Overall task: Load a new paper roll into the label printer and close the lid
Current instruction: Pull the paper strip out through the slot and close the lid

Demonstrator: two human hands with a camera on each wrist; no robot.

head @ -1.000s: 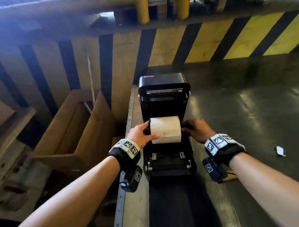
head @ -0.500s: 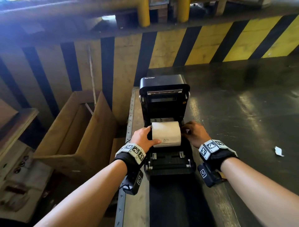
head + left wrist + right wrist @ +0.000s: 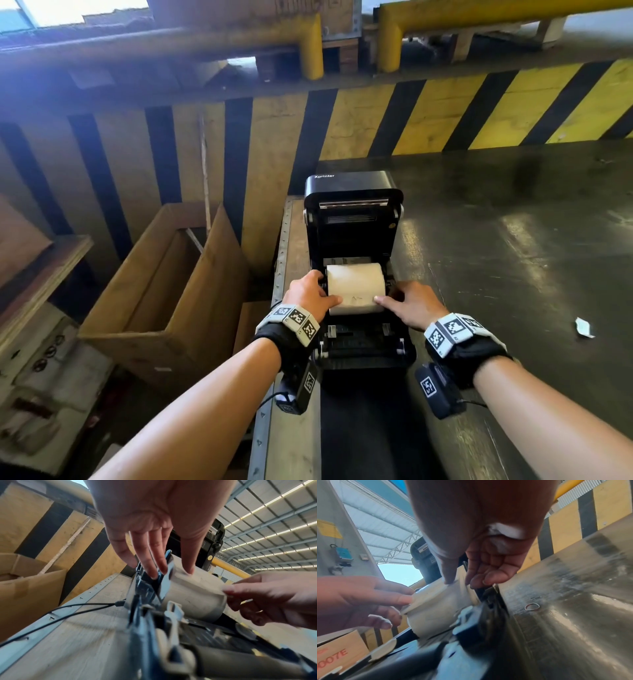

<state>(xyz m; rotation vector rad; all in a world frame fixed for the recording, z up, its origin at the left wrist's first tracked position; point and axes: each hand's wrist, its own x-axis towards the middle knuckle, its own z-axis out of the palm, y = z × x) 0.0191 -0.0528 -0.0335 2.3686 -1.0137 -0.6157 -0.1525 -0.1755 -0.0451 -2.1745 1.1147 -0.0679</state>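
Observation:
The black label printer [image 3: 352,346] stands on a narrow bench with its lid [image 3: 352,205] raised upright. A white paper roll [image 3: 356,286] lies across the open bay, its axis left to right. My left hand [image 3: 327,289] holds its left end, thumb on the curved face and fingers down beside the end, as the left wrist view shows on the roll [image 3: 193,599]. My right hand [image 3: 385,294] holds the right end the same way, thumb on the roll [image 3: 436,608] and fingers curled beside it. The bay floor under the roll is hidden.
An open cardboard box [image 3: 164,274] stands left of the bench. A yellow-and-black striped wall [image 3: 445,113] rises behind the printer. Right of the printer is a dark glossy surface [image 3: 513,257] with a white paper scrap [image 3: 584,328] and a rubber band [image 3: 532,606]. A thin black cable [image 3: 68,608] runs to the printer's left side.
Both hands have carried the roll back and down into the printer's bay. My right thumb has come round onto the roll's front face.

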